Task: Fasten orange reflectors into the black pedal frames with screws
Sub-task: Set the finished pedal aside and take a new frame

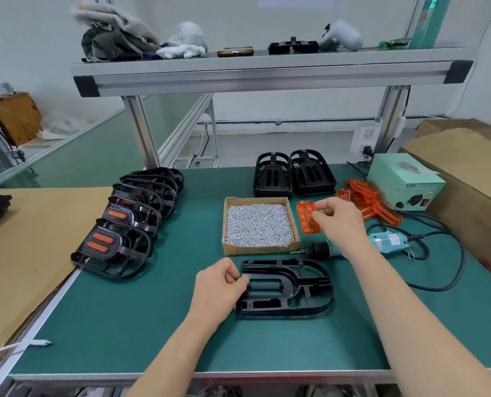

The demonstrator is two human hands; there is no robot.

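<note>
Right hand (pixel 338 222) pinches one translucent orange plastic reflector (pixel 308 216) mid-frame, right of the cardboard screw box (pixel 260 224). Left hand (pixel 220 285) has its fingers curled on the flat black plastic pedal frame (pixel 287 289), lower centre. I'd pin that frame and seat the reflector square before grabbing screws.

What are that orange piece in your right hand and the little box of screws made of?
The orange reflector: likely translucent plastic, glossy; light glows through its ribs. The box: plain brown cardboard, matte, raw cut edges. The screws: seemingly bright plated metal, silvery glint.
</note>
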